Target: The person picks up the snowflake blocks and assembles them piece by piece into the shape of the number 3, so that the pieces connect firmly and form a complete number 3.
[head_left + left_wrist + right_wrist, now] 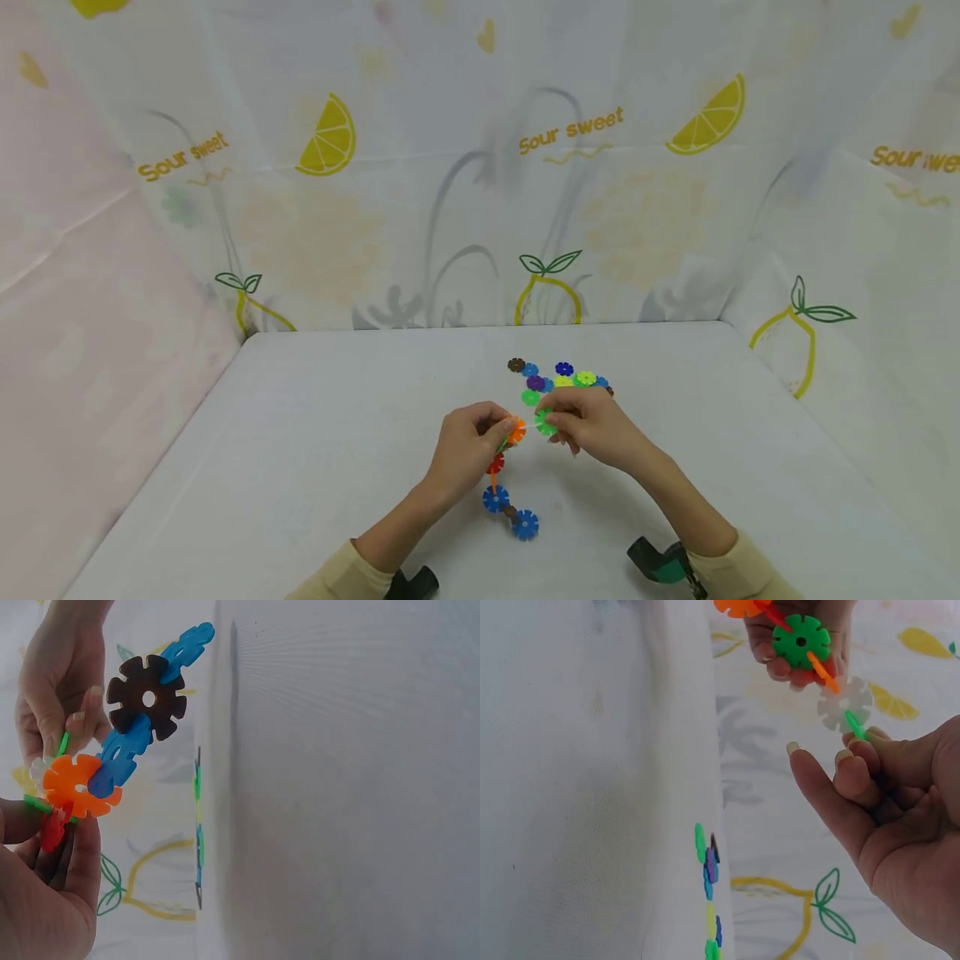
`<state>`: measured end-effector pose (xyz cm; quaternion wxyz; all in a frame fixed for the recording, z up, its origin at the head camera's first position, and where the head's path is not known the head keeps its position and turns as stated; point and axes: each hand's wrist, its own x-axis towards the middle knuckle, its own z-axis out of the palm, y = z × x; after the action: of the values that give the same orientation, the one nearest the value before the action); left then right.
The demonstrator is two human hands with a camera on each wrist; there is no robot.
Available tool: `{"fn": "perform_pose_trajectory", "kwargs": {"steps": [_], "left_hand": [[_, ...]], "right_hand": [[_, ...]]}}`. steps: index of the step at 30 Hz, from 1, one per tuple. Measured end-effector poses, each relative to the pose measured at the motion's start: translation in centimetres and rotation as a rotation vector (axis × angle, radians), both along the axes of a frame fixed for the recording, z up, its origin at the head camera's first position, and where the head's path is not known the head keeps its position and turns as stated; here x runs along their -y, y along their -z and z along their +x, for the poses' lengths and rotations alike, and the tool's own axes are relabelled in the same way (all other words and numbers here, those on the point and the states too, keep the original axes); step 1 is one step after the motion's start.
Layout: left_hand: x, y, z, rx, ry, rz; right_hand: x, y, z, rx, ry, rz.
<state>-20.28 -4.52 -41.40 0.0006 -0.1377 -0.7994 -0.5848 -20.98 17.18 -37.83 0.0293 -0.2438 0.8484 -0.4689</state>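
A chain of slotted plastic snowflake discs is stretched between both hands above the table. My left hand (467,443) pinches the chain near an orange disc (517,430). From there it hangs through a red disc (495,464) to a blue disc (496,499), a brown disc (147,699) and another blue disc (526,525). My right hand (596,427) pinches a bright green disc (545,422). That disc meets a clear white disc (844,703) in the right wrist view. Beyond it lies a dark green disc (801,642), by the left fingers.
Several loose discs lie beyond the right hand, among them a brown disc (516,365), a purple disc (536,383) and a yellow-green disc (585,378). A white table (262,467) runs to a printed cloth backdrop (420,208). Black wrist gear (660,562) shows near the right sleeve.
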Motion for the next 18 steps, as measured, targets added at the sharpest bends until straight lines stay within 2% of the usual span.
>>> {"fn": "perform_pose_trajectory", "kwargs": {"steps": [6,13,18], "left_hand": [[0.33,-0.41,-0.34,0.025,0.006,0.013],[0.45,-0.48,-0.48,0.066,0.034,0.050],[0.45,-0.41,-0.43,0.100,0.067,0.059]], "right_hand": [[-0.17,0.41,-0.60,0.025,0.022,-0.054],[-0.50,0.43,-0.95,0.192,0.062,-0.155],[-0.72,0.35,-1.08,0.244,0.038,-0.176]]}}
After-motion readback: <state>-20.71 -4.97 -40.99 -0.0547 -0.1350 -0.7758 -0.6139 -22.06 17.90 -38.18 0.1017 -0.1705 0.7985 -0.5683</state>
